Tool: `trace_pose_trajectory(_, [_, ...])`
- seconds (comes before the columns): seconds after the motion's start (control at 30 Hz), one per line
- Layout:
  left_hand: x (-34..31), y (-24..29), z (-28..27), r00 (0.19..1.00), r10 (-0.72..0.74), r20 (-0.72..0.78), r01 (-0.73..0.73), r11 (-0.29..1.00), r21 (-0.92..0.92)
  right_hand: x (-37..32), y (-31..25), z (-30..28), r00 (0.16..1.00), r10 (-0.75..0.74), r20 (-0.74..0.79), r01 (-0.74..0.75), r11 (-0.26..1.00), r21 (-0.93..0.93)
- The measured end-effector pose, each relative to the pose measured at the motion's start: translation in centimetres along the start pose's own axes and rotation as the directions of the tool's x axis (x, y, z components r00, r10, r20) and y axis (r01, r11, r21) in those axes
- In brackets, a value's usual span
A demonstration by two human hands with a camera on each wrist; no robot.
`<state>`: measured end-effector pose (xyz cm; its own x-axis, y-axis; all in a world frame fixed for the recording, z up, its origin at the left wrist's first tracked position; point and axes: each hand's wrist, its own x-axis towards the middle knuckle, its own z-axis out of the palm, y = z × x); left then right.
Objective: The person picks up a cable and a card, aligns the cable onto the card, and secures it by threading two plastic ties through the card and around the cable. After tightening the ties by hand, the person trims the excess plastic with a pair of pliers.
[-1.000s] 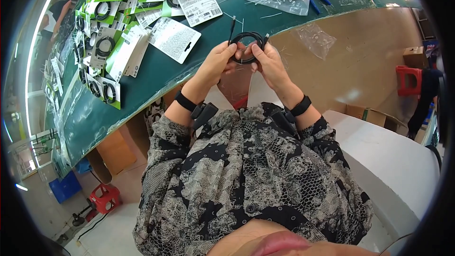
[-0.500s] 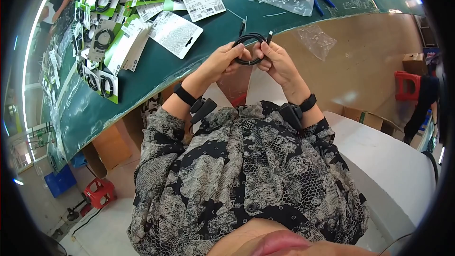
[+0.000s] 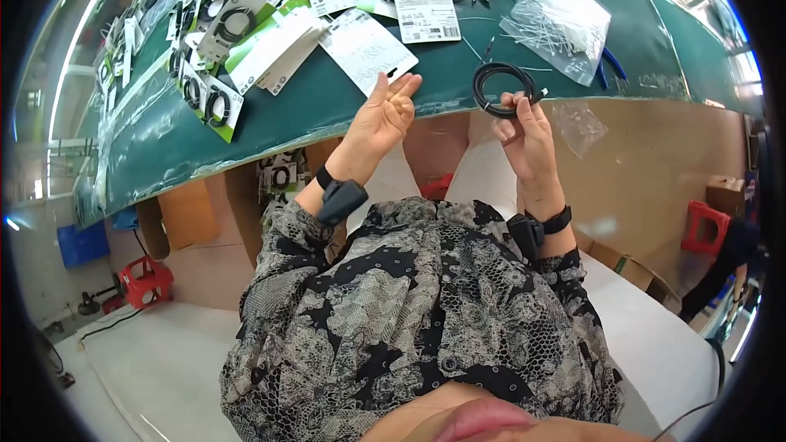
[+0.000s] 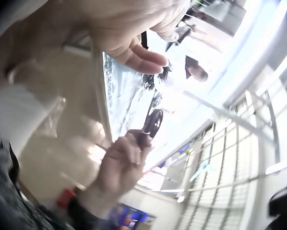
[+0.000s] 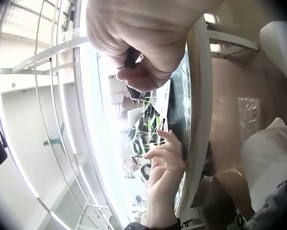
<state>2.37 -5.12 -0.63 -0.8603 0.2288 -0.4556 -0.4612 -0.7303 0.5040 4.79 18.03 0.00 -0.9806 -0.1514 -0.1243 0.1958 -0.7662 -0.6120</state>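
A coiled black cable (image 3: 478, 88) is pinched at its lower right side by the thumb and fingers of my right hand (image 3: 530, 137). A light tie band wraps the coil low on its left, and one cable end sticks up at the top while a plug tip shows at the right. My left hand (image 3: 380, 124) is apart from the coil, its index finger extended and nothing in its grasp. Just beyond it lies a white backing card (image 3: 368, 49) with a hang hole. In the left wrist view the coil (image 4: 155, 122) appears nearly edge-on.
Carded cables (image 3: 237, 24) are heaped on the green table (image 3: 303, 119) at the left. A clear bag of white zip ties (image 3: 565, 20) sits at the right, beside blue-handled pliers (image 3: 610, 69). A plastic bag (image 3: 580, 127) and a red stool (image 3: 706, 225) are farther right.
My left hand has let go of the coil and moved apart to the left. My right hand keeps the coil and has shifted right. The head view has turned, so the table appears shifted right.
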Motion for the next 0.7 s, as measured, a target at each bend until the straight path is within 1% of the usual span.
trace_pose_trajectory(0.03, [0.0,0.2,-0.4,0.999,-0.043,-0.014,0.040,0.981,-0.190,0.0,0.1,0.1,1.000,-0.002,0.008,0.002,1.000,0.006])
trace_pose_trajectory(0.07, [0.2,0.4,-0.8,0.996,-0.086,-0.015,0.074,0.924,-0.376,0.1,0.1,0.2,1.000,-0.005,0.017,0.005,1.000,0.009])
trace_pose_trajectory(0.1, [0.0,0.6,-1.6,0.997,-0.073,-0.017,0.061,0.923,-0.379,0.1,0.0,0.4,1.000,0.000,0.030,0.000,1.000,0.007])
trace_pose_trajectory(0.13, [-0.5,0.6,-2.6,0.993,-0.100,0.055,0.109,0.973,-0.205,-0.1,-0.1,0.5,0.999,0.002,0.055,-0.002,1.000,-0.005])
trace_pose_trajectory(0.17, [-1.0,0.9,-3.6,0.984,-0.131,0.119,0.134,0.991,-0.019,0.0,-0.3,0.6,0.996,0.005,0.088,-0.004,1.000,-0.017])
trace_pose_trajectory(0.2, [-1.5,1.7,-4.8,0.972,-0.168,0.166,0.139,0.976,0.170,0.2,-0.3,0.8,0.992,0.012,0.126,-0.009,1.000,-0.025])
trace_pose_trajectory(0.23, [-2.3,3.3,-5.0,0.978,-0.140,0.154,0.114,0.979,0.170,0.3,-0.2,0.8,0.988,0.026,0.151,-0.023,1.000,-0.016])
trace_pose_trajectory(0.27, [-3.3,5.2,-5.1,0.996,0.038,0.086,-0.077,0.856,0.511,0.2,-0.5,0.5,0.988,0.025,0.153,-0.020,0.999,-0.035])
trace_pose_trajectory(0.3, [-4.1,7.1,-5.0,0.973,0.218,0.079,-0.195,0.586,0.786,0.1,-0.7,0.2,0.989,0.023,0.147,-0.015,0.998,-0.055])
trace_pose_trajectory(0.33, [-4.7,8.7,-5.4,0.917,0.375,0.133,-0.228,0.221,0.948,0.0,-0.8,0.2,0.990,0.020,0.140,-0.009,0.997,-0.079])
trace_pose_trajectory(0.37, [-4.4,10.7,-6.2,0.715,0.574,0.399,-0.310,-0.251,0.917,-0.2,-0.7,0.4,0.988,0.030,0.150,-0.018,0.996,-0.082])
trace_pose_trajectory(0.4, [-3.8,13.1,-7.0,0.456,0.571,0.682,-0.209,-0.676,0.706,-0.2,-0.4,0.6,0.988,0.044,0.146,-0.034,0.997,-0.076])
trace_pose_trajectory(0.43, [-3.0,14.4,-8.1,0.453,0.578,0.679,-0.201,-0.676,0.709,-0.2,-0.3,0.7,0.988,0.056,0.141,-0.046,0.996,-0.072])
trace_pose_trajectory(0.47, [-1.9,15.1,-9.3,0.406,0.615,0.676,-0.025,-0.732,0.681,-0.3,-0.2,0.9,0.989,0.063,0.135,-0.054,0.996,-0.068])
trace_pose_trajectory(0.5, [-1.0,15.7,-10.5,0.350,0.638,0.686,0.152,-0.761,0.630,-0.2,0.1,1.1,0.988,0.055,0.143,-0.046,0.997,-0.066])
trace_pose_trajectory(0.53, [-0.7,16.0,-10.8,0.343,0.630,0.696,0.151,-0.769,0.622,-0.1,0.6,1.2,0.984,0.071,0.165,-0.061,0.996,-0.064])
trace_pose_trajectory(0.6, [-0.7,15.8,-10.9,0.371,0.570,0.733,0.142,-0.815,0.562,-0.3,1.5,1.4,0.975,0.107,0.196,-0.096,0.993,-0.065])
trace_pose_trajectory(0.63, [-0.7,15.3,-11.1,0.392,0.542,0.743,0.133,-0.833,0.537,-0.4,1.7,1.5,0.977,0.105,0.186,-0.095,0.993,-0.064])
trace_pose_trajectory(0.7, [-1.1,14.8,-11.6,0.395,0.548,0.737,0.119,-0.826,0.551,-0.5,2.0,1.6,0.972,0.143,0.185,-0.127,0.987,-0.095])
